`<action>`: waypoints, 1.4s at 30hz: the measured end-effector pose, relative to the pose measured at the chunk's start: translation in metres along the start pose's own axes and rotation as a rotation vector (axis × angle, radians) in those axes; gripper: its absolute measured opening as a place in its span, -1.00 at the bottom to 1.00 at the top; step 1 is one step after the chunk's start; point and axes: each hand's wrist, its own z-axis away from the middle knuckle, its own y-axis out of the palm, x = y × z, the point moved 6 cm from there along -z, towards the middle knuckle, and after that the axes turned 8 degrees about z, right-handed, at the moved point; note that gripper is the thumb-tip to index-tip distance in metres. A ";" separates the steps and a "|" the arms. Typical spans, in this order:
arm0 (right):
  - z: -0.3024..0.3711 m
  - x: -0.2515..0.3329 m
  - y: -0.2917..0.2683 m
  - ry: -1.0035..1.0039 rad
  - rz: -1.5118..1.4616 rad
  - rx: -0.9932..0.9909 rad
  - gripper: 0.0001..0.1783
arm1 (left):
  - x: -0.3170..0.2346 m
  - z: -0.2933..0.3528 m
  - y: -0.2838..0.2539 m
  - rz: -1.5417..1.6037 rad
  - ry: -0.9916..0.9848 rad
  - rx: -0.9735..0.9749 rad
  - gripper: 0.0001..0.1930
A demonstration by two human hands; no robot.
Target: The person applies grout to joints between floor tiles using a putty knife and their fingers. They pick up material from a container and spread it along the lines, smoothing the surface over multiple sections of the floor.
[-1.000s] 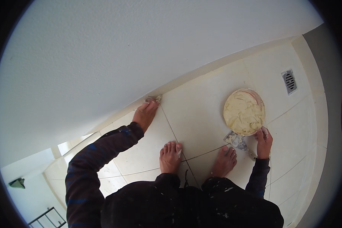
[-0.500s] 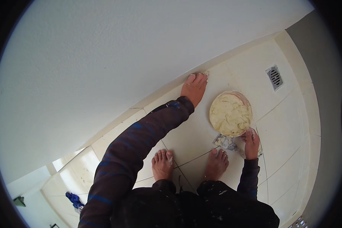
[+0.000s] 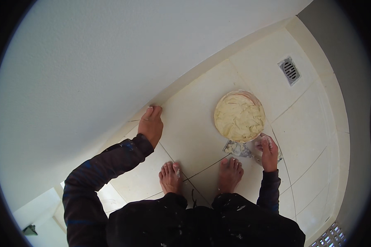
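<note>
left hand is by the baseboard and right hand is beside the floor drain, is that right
Not quite: the head view shows the right hand beside the tub of paste, not the floor drain. The left hand is by the baseboard.

We are looking down on a floor of large cream tiles [image 3: 193,103], where thin dark joints are crossing. A textured white wall [image 3: 111,53] is filling the upper left, and a plain grey wall [image 3: 346,61] is curving along the right. Cream skirting [image 3: 235,50] is edging both. A grey slotted drain [image 3: 289,71] is sitting near their corner, and bright light is gleaming on the lower-left tiles.
</note>
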 end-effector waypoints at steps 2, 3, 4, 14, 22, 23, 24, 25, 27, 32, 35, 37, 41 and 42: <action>0.001 0.000 0.001 -0.013 0.003 0.006 -0.52 | -0.001 -0.006 -0.031 0.380 0.030 -0.228 -0.74; 0.002 0.001 0.003 -0.017 0.001 0.006 -0.52 | -0.004 -0.020 -0.054 0.407 0.006 -0.366 -0.80; 0.005 -0.002 0.004 0.014 -0.006 -0.008 -0.52 | -0.008 -0.039 -0.077 0.494 0.001 -0.484 -0.77; 0.025 0.000 0.001 0.106 0.032 -0.058 -0.51 | -0.043 -0.158 -0.052 -0.071 -0.121 -0.439 -0.65; 0.023 -0.002 0.008 0.077 0.053 -0.035 -0.53 | -0.008 -0.014 0.029 -0.166 -0.024 -0.232 -0.64; 0.023 -0.001 0.009 0.064 0.055 -0.035 -0.54 | -0.005 -0.003 0.030 -0.152 -0.042 -0.209 -0.65; 0.022 0.002 0.010 0.059 0.049 -0.037 -0.54 | 0.002 0.003 0.015 -0.158 -0.046 -0.212 -0.65; 0.023 0.004 0.008 0.051 0.072 -0.041 -0.54 | 0.005 0.003 -0.001 0.024 -0.004 -0.057 -0.65; 0.026 0.003 0.011 0.047 0.096 -0.039 -0.55 | -0.004 -0.002 -0.021 0.207 0.039 0.105 -0.65; 0.024 0.012 0.019 0.006 0.067 -0.078 -0.56 | -0.018 -0.109 -0.095 0.590 -0.115 -0.450 -0.57; 0.021 0.017 0.023 -0.050 0.066 -0.101 -0.55 | -0.029 -0.176 -0.098 0.567 -0.189 -0.369 -0.52; 0.023 0.015 0.020 -0.035 0.058 -0.101 -0.55 | -0.032 -0.186 -0.090 0.557 -0.224 -0.215 -0.49; 0.023 0.013 0.016 -0.007 0.070 -0.084 -0.56 | -0.036 -0.161 -0.058 0.327 -0.198 -0.191 -0.46; 0.024 0.011 0.017 0.003 0.073 -0.083 -0.56 | -0.036 -0.146 -0.047 0.287 -0.201 -0.210 -0.46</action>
